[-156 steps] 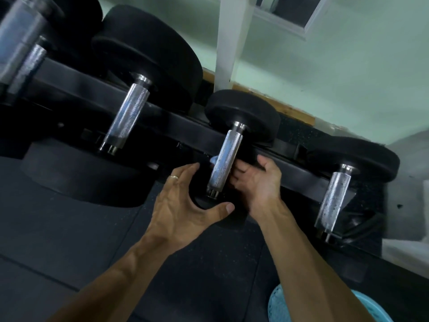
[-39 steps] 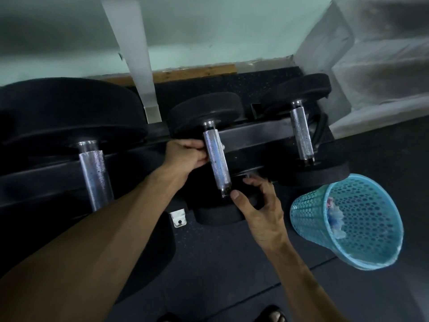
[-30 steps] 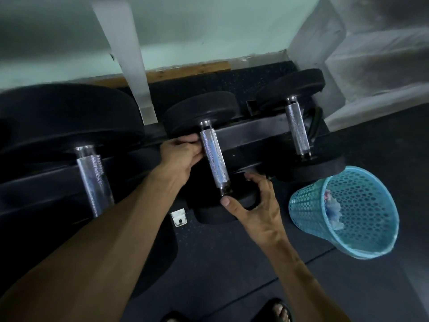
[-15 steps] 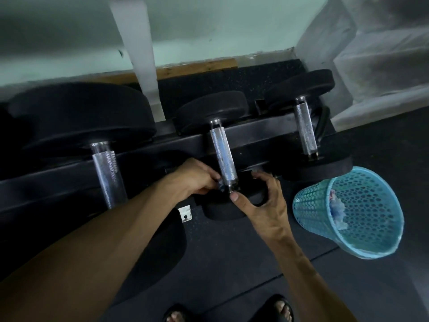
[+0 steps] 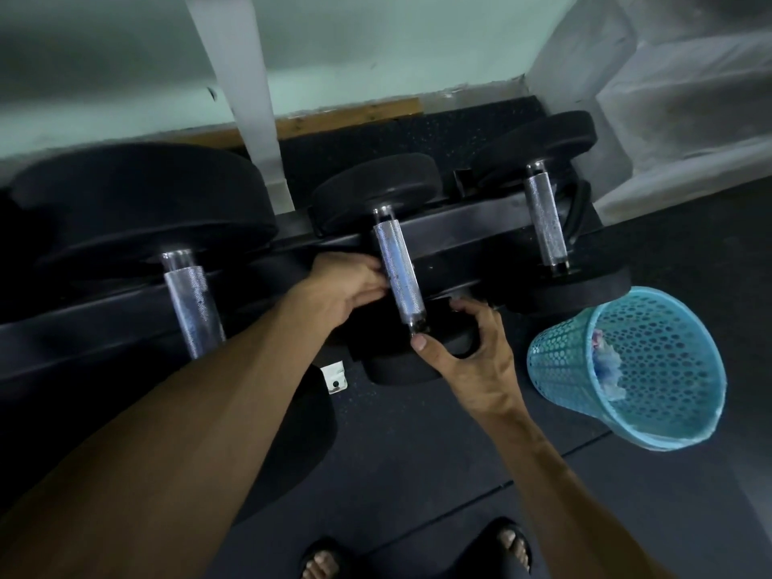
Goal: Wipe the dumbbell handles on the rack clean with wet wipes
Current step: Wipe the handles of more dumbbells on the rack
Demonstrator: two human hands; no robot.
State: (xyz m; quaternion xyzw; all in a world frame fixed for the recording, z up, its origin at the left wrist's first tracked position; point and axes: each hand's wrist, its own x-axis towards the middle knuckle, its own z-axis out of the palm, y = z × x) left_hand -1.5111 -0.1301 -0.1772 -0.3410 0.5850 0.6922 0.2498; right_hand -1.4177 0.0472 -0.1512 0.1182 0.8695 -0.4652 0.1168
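Head view: at frame centre the left hand point(image 5: 349, 288) has its fingers curled against the left side of the middle handle point(image 5: 399, 273), about halfway along its length; whether a wipe lies under them cannot be told. Just below, the right hand point(image 5: 470, 355) cups the near weight point(image 5: 401, 361) of the same dumbbell, thumb tip at the handle's lower end and fingers curled over the black disc's upper right edge. This knurled metal handle runs from the far weight point(image 5: 376, 190) above centre down to the near weight, crossing the black rack point(image 5: 472, 227) rail. A second handle point(image 5: 545, 221) lies right of centre on the same rail, and a third handle point(image 5: 192, 305), belonging to a much larger dumbbell, sits at the left. At the right edge, a blue perforated bin point(image 5: 626, 369) leans on the dark floor point(image 5: 417, 445) with crumpled pale material inside. Two sandalled feet point(image 5: 411, 557) show at the bottom edge. A pale post point(image 5: 246, 89) rises at upper left against the green wall.
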